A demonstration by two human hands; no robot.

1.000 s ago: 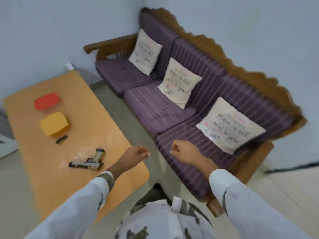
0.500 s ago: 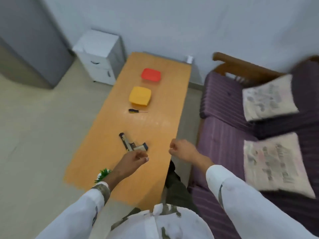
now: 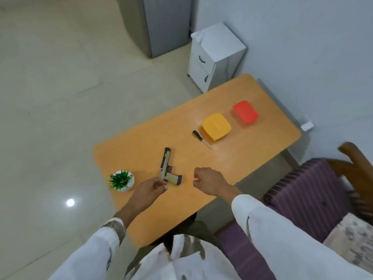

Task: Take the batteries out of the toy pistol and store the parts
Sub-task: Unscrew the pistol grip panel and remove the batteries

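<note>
Single head-worn view, steeply downward from above the table [image 3: 222, 158], forward-facing.

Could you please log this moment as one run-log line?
toy pistol flat on table, unopened | left hand by grip, empty | right hand curled, empty | screwdriver untouched

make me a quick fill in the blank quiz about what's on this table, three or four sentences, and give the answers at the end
1. The screwdriver lies right beside the ____ container.
2. The toy pistol lies flat on the ____.
3. The small potted plant stands to the ____ of the pistol in the picture.
4. The hand nearest the pistol's grip is the ____ hand.

Answers: yellow; table; left; left
</note>
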